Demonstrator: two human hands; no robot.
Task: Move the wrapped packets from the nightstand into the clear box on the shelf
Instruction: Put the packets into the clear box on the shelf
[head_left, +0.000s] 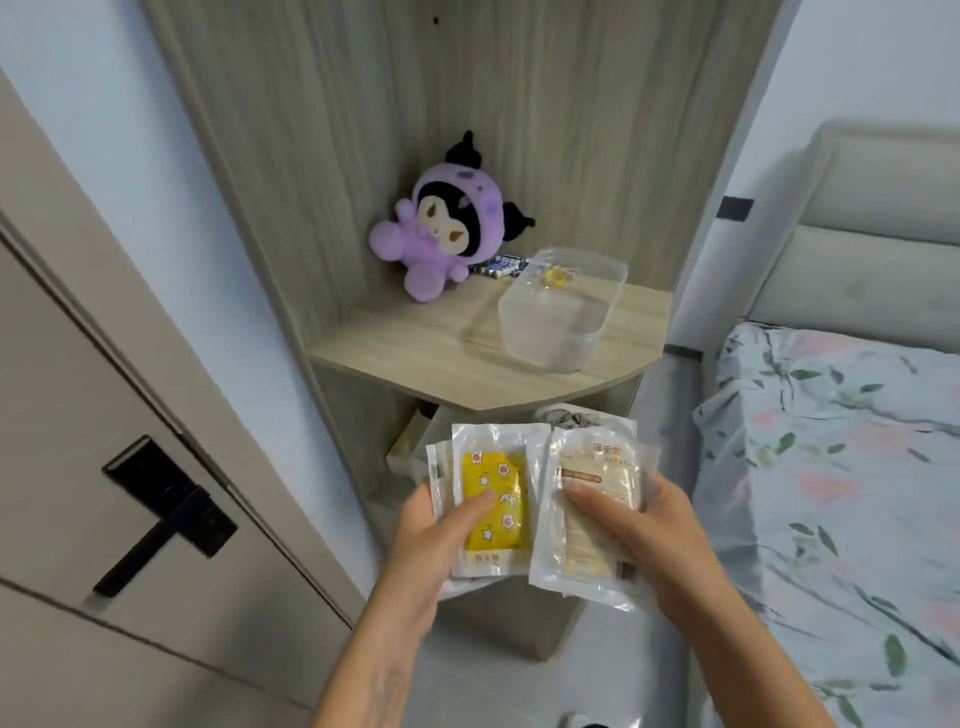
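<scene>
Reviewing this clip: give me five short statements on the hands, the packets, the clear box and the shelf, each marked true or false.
1. The left hand holds a packet with a yellow star-patterned insert. True.
2. The right hand is free and holds nothing. False: it grips a beige printed packet, thumb on its front.
3. The clear box stands on the shelf with no lid on it. True.
4. The clear box is already packed with wrapped packets. False: only a small yellowish item shows inside, near its far end.
5. The purple plush toy sits inside the clear box. False: it sits on the shelf to the box's left, against the back panel.
</scene>
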